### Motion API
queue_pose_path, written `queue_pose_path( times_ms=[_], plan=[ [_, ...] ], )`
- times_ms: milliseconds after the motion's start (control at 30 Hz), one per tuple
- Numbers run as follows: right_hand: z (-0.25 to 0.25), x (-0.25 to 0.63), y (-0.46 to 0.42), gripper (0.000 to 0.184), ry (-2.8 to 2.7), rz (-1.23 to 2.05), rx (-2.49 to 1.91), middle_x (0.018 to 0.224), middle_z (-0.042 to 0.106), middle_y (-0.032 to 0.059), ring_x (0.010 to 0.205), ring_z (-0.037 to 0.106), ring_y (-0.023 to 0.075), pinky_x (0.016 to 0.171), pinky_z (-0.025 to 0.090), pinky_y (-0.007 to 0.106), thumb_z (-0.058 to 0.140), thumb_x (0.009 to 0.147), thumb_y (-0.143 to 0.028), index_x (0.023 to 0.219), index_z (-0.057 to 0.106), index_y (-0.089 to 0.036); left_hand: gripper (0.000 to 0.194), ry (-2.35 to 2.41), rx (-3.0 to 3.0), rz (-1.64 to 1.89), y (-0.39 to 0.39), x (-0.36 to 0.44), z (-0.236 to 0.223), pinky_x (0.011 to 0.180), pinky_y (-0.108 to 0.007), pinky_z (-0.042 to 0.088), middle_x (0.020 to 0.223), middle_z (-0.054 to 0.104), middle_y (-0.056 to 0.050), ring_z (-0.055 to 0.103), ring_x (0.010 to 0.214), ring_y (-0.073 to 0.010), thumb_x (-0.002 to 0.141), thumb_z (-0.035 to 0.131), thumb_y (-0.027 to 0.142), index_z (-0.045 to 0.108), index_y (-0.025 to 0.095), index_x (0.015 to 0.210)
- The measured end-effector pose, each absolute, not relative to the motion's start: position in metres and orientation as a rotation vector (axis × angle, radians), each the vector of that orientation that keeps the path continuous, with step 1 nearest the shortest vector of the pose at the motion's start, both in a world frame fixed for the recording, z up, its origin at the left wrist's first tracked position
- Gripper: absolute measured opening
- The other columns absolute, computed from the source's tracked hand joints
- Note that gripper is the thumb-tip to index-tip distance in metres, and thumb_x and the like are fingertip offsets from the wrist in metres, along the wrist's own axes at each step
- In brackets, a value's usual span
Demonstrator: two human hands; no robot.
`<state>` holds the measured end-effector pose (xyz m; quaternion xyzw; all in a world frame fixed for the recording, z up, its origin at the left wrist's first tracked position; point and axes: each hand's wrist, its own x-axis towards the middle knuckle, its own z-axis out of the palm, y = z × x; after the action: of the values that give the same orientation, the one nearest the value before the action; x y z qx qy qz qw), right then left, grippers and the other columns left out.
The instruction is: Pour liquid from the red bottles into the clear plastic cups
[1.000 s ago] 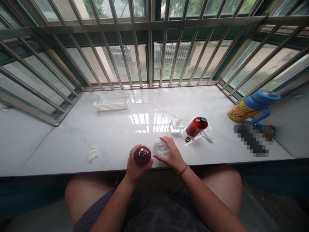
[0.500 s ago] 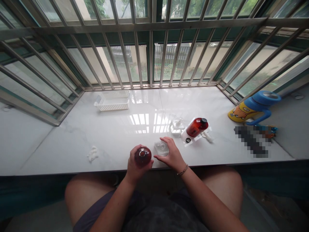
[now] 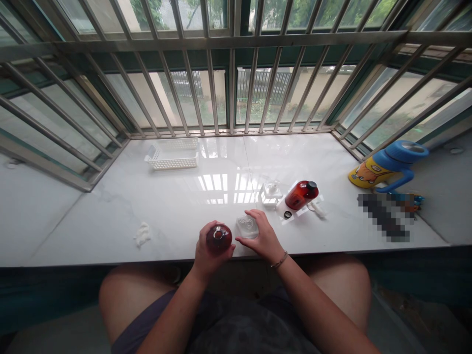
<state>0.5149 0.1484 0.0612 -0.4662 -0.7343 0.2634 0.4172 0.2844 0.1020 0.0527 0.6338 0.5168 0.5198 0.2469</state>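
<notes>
Amber bottle [image 3: 219, 238] (left hand [image 3: 205, 255] gripping)

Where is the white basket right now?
The white basket sits at the far left of the white sill, close to the window bars, well away from both hands and the amber bottles nearer the person.

I see a white glossy worktop [image 3: 184, 206]: white basket [image 3: 172, 158] far left, cotton wad [image 3: 142, 234], lying amber bottle [image 3: 300, 193], blue-yellow jug [image 3: 387, 167] right.
</notes>
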Motion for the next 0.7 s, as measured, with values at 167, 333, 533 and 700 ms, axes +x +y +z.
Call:
queue_pose_path(
  times_ms=[167, 333, 533, 700],
  plan=[
    [0.0612, 0.5151, 0.1483, 0.082, -1.848, 0.652, -1.166, 0.142, 0.058, 0.0136, 0.138, 0.056, 0.0343, 0.121, 0.049, 0.057, 0.092, 0.080, -0.049, 0.149, 0.052, -0.029, 0.081, 1.428, 1.732, 1.405, 0.1013, 0.2844, 0.0537, 0.110, -0.053, 0.060, 0.133, 0.070, -0.012, 0.073, 0.123, -0.0309, 0.080, 0.088, 0.040, 0.043, 0.027, 0.146],
    [0.0596, 0.5152, 0.1485, 0.082, -1.841, 0.652, -1.166, 0.143, 0.058, 0.0133, 0.138, 0.057, 0.0342, 0.121, 0.049, 0.056, 0.092, 0.080, -0.048, 0.149, 0.053, -0.029, 0.082, 1.390, 1.741, 1.435, 0.1019, 0.2845, 0.0534, 0.109, -0.052, 0.060, 0.133, 0.070, -0.012, 0.074, 0.122, -0.0301, 0.079, 0.090, 0.036, 0.044, 0.027, 0.147],
    [0.0592, 0.5153, 0.1487, 0.083, -1.845, 0.645, -1.154, 0.143, 0.057, 0.0137, 0.138, 0.056, 0.0338, 0.121, 0.049, 0.056, 0.092, 0.080, -0.048, 0.149, 0.051, -0.028, 0.083, 1.372, 1.746, 1.477, 0.1038, 0.2852, 0.0522, 0.107, -0.051, 0.062, 0.131, 0.072, -0.012, 0.075, 0.119, -0.0306, 0.078, 0.091, 0.036, 0.046, 0.027, 0.147],
    [0.0595, 0.5152, 0.1482, 0.083, -1.846, 0.644, -1.153, 0.143, 0.057, 0.0133, 0.138, 0.056, 0.0335, 0.121, 0.049, 0.056, 0.092, 0.080, -0.047, 0.150, 0.051, -0.029, 0.083, 1.367, 1.744, 1.478, 0.1037, 0.2851, 0.0511, 0.106, -0.051, 0.062, 0.130, 0.072, -0.012, 0.075, 0.119, -0.0306, 0.078, 0.091, 0.036, 0.045, 0.027, 0.147]
  ],
)
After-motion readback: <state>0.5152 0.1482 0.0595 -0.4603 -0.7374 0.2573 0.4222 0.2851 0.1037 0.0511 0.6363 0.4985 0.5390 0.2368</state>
